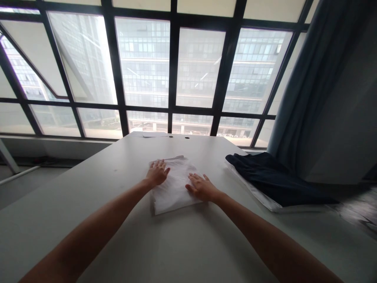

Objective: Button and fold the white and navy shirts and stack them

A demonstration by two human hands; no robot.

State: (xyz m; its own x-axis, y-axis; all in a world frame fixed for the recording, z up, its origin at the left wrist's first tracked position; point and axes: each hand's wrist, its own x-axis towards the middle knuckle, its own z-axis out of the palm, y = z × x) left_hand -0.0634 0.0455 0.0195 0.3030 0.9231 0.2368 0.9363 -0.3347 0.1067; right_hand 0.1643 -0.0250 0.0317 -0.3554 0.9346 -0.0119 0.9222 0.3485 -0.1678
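A folded white garment [173, 192], its exact kind unclear, lies flat on the white table [97, 196] in front of me. My left hand [158, 173] rests on its upper left part, palm down with the fingers spread. On its right side lies my right hand [202, 186], also flat, the fingers apart and pointing left and away. Neither hand grips the cloth. Parts of the garment are hidden beneath both hands.
Dark navy clothing [271, 177] lies over white cloth [256, 190] at the table's right side. A blurred whitish bundle [361, 208] sits at the far right edge. Thin white paper [150, 134] lies at the far end. Beyond stand windows and a blue-grey curtain [306, 98].
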